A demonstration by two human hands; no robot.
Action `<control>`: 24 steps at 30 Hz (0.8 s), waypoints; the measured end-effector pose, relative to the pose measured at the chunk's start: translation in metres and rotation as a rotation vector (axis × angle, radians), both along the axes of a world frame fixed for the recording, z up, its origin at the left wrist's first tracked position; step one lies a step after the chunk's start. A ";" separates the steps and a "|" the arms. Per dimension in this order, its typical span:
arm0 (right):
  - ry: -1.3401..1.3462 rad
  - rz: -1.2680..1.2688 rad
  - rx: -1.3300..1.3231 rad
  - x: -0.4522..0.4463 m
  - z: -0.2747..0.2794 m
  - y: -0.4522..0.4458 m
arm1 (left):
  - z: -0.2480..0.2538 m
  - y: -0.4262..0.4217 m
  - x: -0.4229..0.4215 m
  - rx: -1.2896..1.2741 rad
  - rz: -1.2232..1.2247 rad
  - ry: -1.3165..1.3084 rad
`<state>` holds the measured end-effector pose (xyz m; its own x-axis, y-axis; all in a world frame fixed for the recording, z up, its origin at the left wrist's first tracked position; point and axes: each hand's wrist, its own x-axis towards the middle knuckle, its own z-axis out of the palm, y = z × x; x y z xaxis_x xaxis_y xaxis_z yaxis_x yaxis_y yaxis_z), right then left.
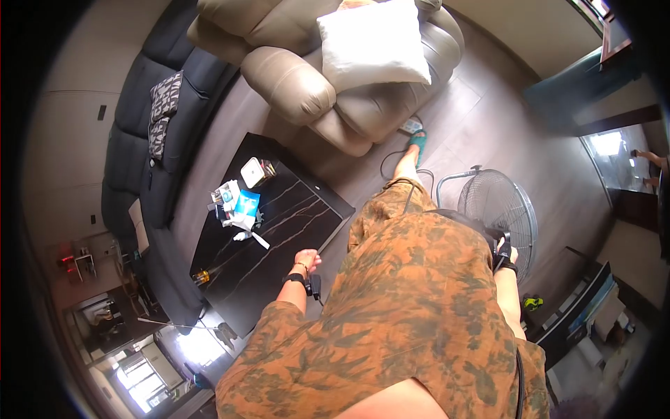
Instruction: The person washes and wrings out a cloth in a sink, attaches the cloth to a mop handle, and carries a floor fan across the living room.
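Observation:
My left hand (307, 260) hangs beside the black coffee table (296, 209) with its fingers curled in and nothing visible in them. A black strap with a small device sits on that wrist. On my other side, my right hand (511, 254) is closed at the dark housing behind a round metal fan (506, 202); its fingers are partly hidden. The fan has a wire cage and a curved tube stand and is close against my right side. A dark cable (391, 164) runs across the floor near my foot.
A beige leather sofa (286, 87) with a white pillow (373, 45) is ahead. Tissues, a blue packet (247, 204) and a white box (252, 172) lie on the coffee table. A dark sofa (132, 153) lines the left. A power strip (410, 126) lies by my slipper (419, 140).

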<state>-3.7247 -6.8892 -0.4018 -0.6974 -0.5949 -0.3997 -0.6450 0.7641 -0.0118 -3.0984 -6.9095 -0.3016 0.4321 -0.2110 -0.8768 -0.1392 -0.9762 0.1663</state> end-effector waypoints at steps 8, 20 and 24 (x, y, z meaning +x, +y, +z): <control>-0.140 -0.277 -0.231 0.026 0.025 0.030 | -0.041 -0.038 0.015 0.122 -0.365 0.199; -0.062 -0.125 0.036 0.000 -0.022 0.068 | 0.036 -0.325 -0.163 -0.865 -0.637 0.429; -0.060 -0.131 -0.080 -0.020 -0.054 0.069 | 0.010 -0.298 -0.158 -0.812 -0.853 0.421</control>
<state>-3.7443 -6.8201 -0.4560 -0.7473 -0.5323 -0.3978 -0.5365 0.8365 -0.1114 -3.2561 -7.2076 -0.2920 -0.3906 -0.8296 -0.3990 -0.4658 -0.1958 0.8630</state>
